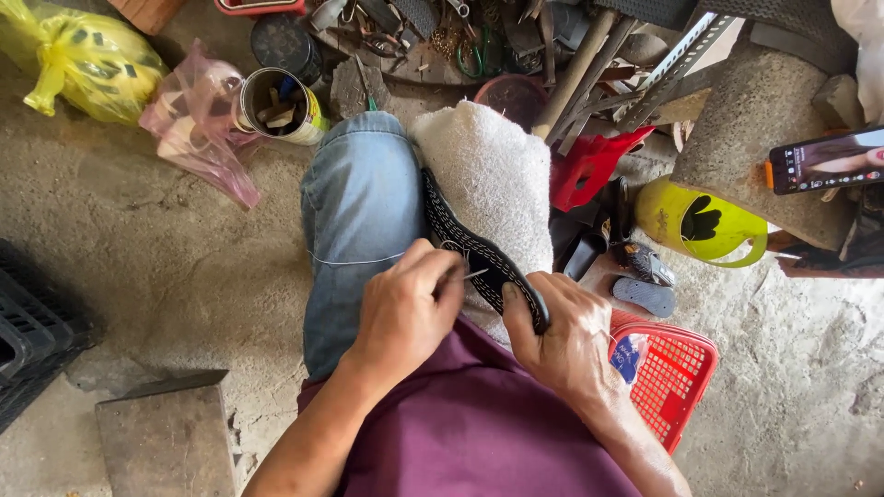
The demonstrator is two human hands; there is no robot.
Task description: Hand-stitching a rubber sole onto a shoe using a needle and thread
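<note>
two hands work on our lap: our left hand (405, 308) pinches a thin needle (471, 274) between closed fingers, its tip at the black stitched sole (479, 253). our right hand (566, 336) grips the sole's near end. the sole lies on a white towel (493, 175) over our knee.

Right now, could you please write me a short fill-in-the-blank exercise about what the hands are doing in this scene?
1. The left hand pinches a thin ____ against the black sole.
2. The right hand holds the sole's near ____.
3. The sole rests on a white ____ over the knees.
4. The basket beside the right hand is ____.

Missing words: needle; end; towel; red
</note>
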